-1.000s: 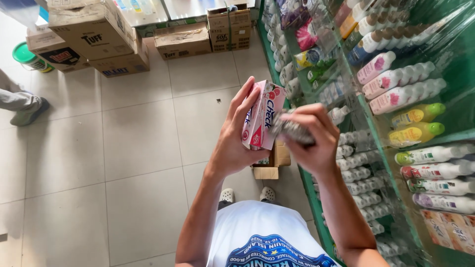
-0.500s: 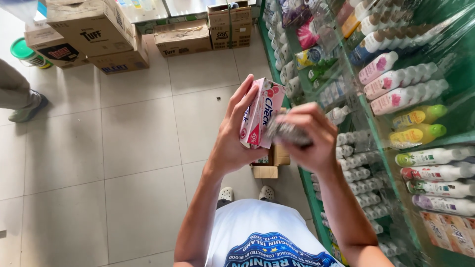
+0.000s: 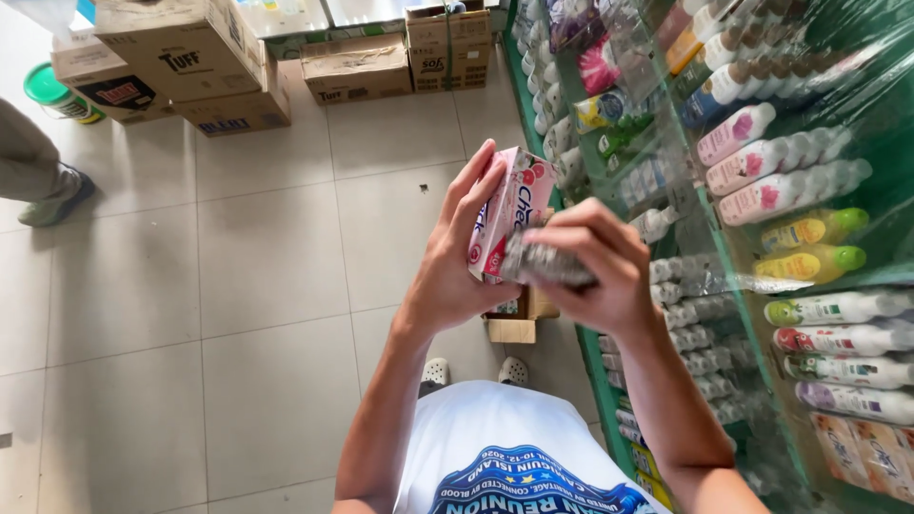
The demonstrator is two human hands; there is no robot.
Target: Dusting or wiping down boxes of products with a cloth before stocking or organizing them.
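- Gripping the pink-and-white box (image 3: 505,214), the left hand (image 3: 457,257) is holding it left of the green shelf (image 3: 724,257).
- Pinching a grey packet (image 3: 547,265), the right hand (image 3: 595,266) is pressing against the box.
- Cardboard cartons (image 3: 181,67) are lying beyond, well apart from the shelf.

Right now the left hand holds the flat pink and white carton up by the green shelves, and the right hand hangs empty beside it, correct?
Not quite. The right hand is not empty: its grip is closed on a small crinkled silvery packet pressed against the flat pink and white carton. The head view shows it. The left hand does hold the carton up by the green shelves.
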